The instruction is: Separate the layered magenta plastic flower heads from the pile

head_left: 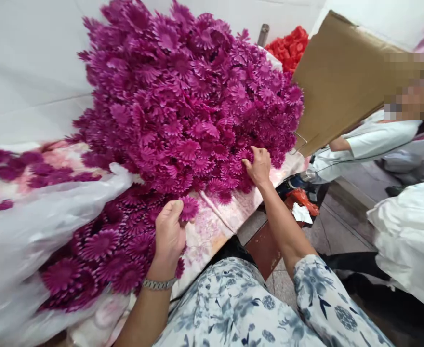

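Observation:
A tall heap of magenta artificial flower heads (193, 91) fills the middle of the cloth-covered table. My left hand (169, 226) is closed, pinching a single magenta flower head (189, 208) between thumb and fingers. At the heap's lower right edge, my right hand (258, 166) reaches in with its thumb and fingers apart, touching the flowers. Its fingertips are partly among the petals, and no flower shows clearly in its grasp. Beside my left wrist, larger magenta flower heads (99, 245) lie in an opened clear plastic bag (49, 212).
The patterned cloth (215, 219) reaches the table's near edge. A large cardboard sheet (342, 77) stands at the right, with red flowers (289, 48) behind it. Another person in a white top (374, 137) is at the far right. A white sack (410, 236) stands on the right.

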`<state>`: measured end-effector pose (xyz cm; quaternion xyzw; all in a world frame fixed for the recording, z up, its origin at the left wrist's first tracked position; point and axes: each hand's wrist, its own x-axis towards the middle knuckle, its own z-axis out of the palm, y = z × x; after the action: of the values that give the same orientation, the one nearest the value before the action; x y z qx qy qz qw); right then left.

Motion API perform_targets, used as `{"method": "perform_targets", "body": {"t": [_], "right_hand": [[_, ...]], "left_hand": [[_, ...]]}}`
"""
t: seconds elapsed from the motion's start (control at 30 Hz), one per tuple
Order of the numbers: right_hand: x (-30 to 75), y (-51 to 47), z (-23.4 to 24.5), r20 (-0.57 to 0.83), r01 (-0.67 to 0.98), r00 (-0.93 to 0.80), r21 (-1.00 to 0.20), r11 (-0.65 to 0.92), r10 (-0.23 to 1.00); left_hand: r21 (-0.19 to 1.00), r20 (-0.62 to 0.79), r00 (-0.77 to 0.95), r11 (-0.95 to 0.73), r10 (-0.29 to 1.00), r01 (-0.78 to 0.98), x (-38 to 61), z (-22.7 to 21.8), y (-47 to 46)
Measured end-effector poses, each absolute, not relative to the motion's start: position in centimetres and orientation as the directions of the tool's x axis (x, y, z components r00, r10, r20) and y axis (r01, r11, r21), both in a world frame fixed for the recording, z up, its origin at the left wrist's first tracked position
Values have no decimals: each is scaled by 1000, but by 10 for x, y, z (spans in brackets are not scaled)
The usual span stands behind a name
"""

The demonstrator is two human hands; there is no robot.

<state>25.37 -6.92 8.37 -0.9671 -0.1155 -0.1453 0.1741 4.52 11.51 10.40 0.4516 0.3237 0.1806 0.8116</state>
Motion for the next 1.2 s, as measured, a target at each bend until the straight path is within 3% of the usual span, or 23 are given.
{"method": "perform_targets", "body": {"t": [0.07, 0.23, 0.37, 0.43, 0.5, 0.67, 0.73, 0.8, 0.93, 1.07, 1.2], "right_hand": [[252, -74, 87, 351, 307, 916, -301, -903, 195], [212, -79, 94, 376, 375, 910, -573, -729, 173], [146, -52, 85, 232, 484, 855, -678, -553, 463], [118, -30, 72, 103, 458, 770, -776, -433, 630], [101, -7, 60, 36, 430, 721, -807, -405, 692], [94, 23, 51, -11, 494, 669, -741, -456, 743], [94, 22, 56, -42, 561, 638, -659, -501, 769], [94, 19, 61, -57, 640, 620, -540, -547, 782], [102, 16, 75, -66, 693, 631, -401, -600, 773], [126, 6, 93, -154, 665, 642, -376, -645, 751], [139, -32, 108, -198, 594, 722, -314, -741, 663]], "left_hand": [[856, -338, 718, 515, 608, -32, 47, 102, 115], [903, -290, 711, 430, 641, -19, 48, 93, 109], [954, -223, 708, 300, 670, 18, 50, 81, 102], [964, -219, 733, 259, 644, 60, 50, 75, 102], [970, -227, 758, 214, 612, 118, 45, 69, 108], [958, -269, 794, 63, 545, 281, 22, 52, 137], [885, -275, 788, -175, 551, 432, 16, 48, 145], [801, -164, 798, -394, 579, 451, 15, 50, 147], [705, 235, 810, -668, 538, 238, 28, 70, 132], [788, 300, 833, -613, 465, 58, 60, 83, 107], [890, 191, 922, -455, 335, -19, 89, 72, 75]]}}
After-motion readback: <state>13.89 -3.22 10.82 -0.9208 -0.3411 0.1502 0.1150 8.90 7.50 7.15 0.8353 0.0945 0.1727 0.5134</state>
